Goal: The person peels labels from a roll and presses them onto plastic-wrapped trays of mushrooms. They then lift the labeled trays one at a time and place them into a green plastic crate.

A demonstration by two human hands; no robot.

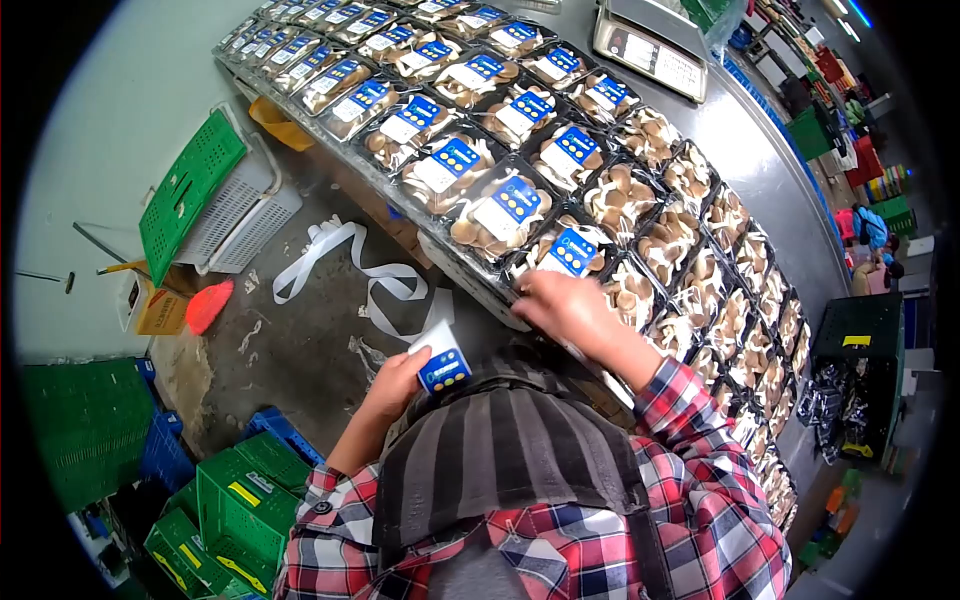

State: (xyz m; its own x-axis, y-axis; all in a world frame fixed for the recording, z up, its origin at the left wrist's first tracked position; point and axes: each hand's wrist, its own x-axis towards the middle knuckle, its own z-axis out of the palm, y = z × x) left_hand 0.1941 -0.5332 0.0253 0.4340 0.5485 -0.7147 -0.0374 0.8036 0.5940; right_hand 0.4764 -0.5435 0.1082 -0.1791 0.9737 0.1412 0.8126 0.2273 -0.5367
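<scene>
My left hand (398,383) is closed on a roll of labels (443,368), white and blue with yellow dots, held in front of my striped cap's brim. My right hand (575,312) is at the near edge of a mushroom pack (575,250) that bears a blue-and-white label. Its fingers are curled together by the pack's lower left corner; what they pinch, if anything, is hidden. Beside it stands another labelled mushroom pack (505,215). To the right, a mushroom pack (632,290) shows no label.
Rows of black-trayed mushroom packs cover much of the metal table (770,165). A scale (655,50) stands at the back. White backing strip (395,275) trails over the floor at left, near a grey basket (240,215), a green crate (250,500) and a red cloth-like item (208,307).
</scene>
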